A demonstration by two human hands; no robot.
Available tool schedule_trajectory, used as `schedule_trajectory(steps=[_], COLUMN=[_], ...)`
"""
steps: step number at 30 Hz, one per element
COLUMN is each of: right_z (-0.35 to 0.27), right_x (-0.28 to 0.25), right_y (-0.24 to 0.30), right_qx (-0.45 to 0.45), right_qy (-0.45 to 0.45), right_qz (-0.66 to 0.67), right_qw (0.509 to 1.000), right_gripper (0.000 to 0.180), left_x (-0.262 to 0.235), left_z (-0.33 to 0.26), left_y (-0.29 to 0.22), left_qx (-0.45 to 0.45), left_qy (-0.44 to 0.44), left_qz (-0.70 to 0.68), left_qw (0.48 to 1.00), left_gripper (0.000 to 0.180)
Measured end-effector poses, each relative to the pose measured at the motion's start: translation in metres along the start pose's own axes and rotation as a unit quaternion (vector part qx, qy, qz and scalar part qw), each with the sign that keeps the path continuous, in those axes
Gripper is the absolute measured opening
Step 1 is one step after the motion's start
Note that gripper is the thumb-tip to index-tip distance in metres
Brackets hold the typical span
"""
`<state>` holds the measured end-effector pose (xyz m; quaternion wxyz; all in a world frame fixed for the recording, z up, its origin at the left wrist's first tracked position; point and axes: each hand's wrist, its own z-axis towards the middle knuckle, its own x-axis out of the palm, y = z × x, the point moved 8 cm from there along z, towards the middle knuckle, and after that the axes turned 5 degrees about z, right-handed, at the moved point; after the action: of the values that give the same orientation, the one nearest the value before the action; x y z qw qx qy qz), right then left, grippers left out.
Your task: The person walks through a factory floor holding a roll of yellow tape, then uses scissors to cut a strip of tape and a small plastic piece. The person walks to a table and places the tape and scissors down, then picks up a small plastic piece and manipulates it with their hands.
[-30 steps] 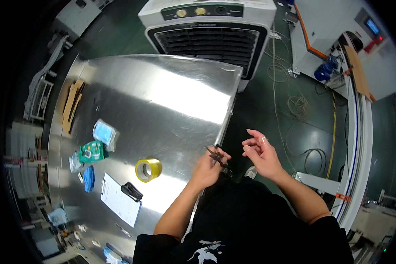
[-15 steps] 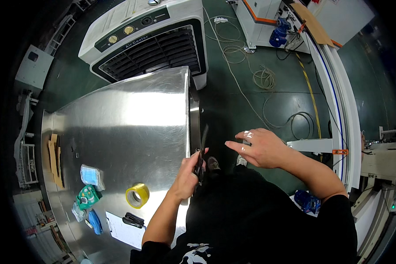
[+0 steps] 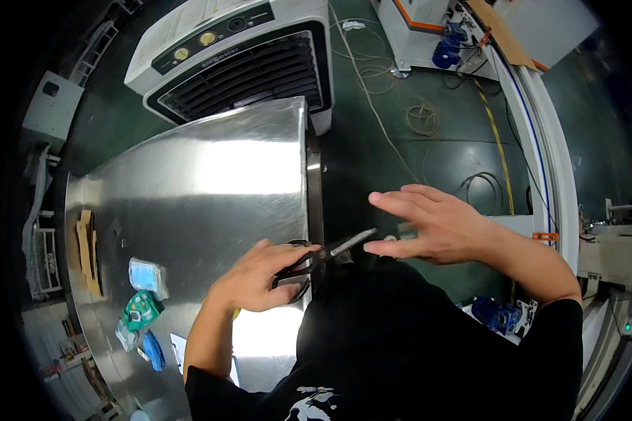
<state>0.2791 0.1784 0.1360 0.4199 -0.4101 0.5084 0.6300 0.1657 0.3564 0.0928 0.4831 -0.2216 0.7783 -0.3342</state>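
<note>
Left hand (image 3: pixel 260 277) grips black-handled scissors (image 3: pixel 323 257) at the steel table (image 3: pixel 189 182) edge, blades pointing right. Right hand (image 3: pixel 435 224) open, fingers spread, just beside the blade tip.

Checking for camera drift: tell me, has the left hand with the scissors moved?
Cannot tell: the left hand stays at the steel table's right edge; the view itself turned.

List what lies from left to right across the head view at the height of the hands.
Brown cardboard pieces → pale blue packet → left hand → black-handled scissors → right hand → orange bracket on the white rail.
</note>
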Motion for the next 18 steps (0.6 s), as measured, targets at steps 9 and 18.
schedule_trajectory(steps=[9, 18], right_z=[0.006, 0.014], right_x=[-0.002, -0.003], right_y=[0.001, 0.0], right_qx=[-0.013, -0.018], right_qy=[0.018, 0.022], right_qz=[0.021, 0.049], right_qw=[1.0, 0.998], right_gripper=[0.066, 0.06], left_x=[0.003, 0.005], left_z=[0.001, 0.005], left_y=[-0.001, -0.003], left_qx=[0.003, 0.062], left_qy=[0.016, 0.031], left_qz=[-0.001, -0.025], left_qw=[1.0, 0.997], left_gripper=[0.08, 0.084])
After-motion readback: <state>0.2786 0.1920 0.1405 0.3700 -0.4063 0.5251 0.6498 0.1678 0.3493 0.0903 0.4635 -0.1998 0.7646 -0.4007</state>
